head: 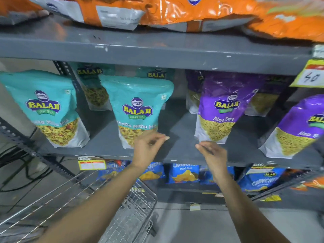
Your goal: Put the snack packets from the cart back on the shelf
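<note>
Two teal Balaji packets stand on the grey middle shelf (178, 137): one at the left (47, 109), one in the middle (138, 109). A purple Aloo Sev packet (222, 111) stands to the right, and another purple packet (298, 130) at the far right. My left hand (149, 148) hovers in front of the middle teal packet's lower right corner, fingers loosely curled, holding nothing. My right hand (213, 155) is just below the purple Aloo Sev packet's bottom edge, fingers apart and empty. The wire cart (129, 207) sits at the lower left; its inside is mostly hidden.
Orange packets (175, 13) lie on the shelf above. More teal and purple packets stand behind the front row. Blue chip packets (185, 174) fill the shelf below. A yellow price tag (310, 76) hangs at the right. Black cables (21, 172) trail on the floor at left.
</note>
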The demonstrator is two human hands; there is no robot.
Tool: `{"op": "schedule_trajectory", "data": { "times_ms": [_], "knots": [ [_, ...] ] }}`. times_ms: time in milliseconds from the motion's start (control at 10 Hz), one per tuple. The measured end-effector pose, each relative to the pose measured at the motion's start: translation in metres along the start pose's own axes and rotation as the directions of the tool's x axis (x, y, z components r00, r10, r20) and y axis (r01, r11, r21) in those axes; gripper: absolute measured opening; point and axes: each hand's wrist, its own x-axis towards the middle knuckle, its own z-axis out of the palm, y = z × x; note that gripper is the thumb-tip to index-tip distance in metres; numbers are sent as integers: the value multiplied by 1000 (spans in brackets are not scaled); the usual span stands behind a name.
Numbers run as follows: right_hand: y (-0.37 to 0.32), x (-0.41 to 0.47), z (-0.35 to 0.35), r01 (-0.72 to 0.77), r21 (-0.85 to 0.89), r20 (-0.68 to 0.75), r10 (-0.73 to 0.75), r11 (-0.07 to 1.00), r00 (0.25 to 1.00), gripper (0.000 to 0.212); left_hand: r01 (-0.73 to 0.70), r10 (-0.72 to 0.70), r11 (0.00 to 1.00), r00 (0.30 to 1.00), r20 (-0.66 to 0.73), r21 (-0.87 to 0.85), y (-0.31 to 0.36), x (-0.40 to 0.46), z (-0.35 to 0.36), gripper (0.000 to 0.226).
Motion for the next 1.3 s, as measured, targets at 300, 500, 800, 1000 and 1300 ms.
{"op": "schedule_trajectory", "data": {
  "times_ms": [300, 500, 800, 1000, 1300],
  "knots": [
    [20, 101, -93, -112, 51, 215, 99, 992, 972, 99, 506, -418, 858, 792, 445, -94, 9, 39, 134, 104],
    [15, 104, -88, -44, -140, 285, 83, 989, 955, 65, 504, -402, 861, 752, 522, -64, 18, 47, 157, 75],
    [20, 73, -83, -54, -194, 291, 110, 980, 951, 74, 465, -372, 884, 769, 520, -56, 16, 24, 133, 76],
    [19, 58, -81, -78, -158, 274, 120, 984, 954, 75, 467, -371, 882, 765, 526, -57, 18, 16, 127, 67],
    [1, 37, -97, -183, 98, 130, 170, 978, 977, 86, 490, -386, 848, 833, 396, -203, 15, 1, 115, 110]
  ]
}}
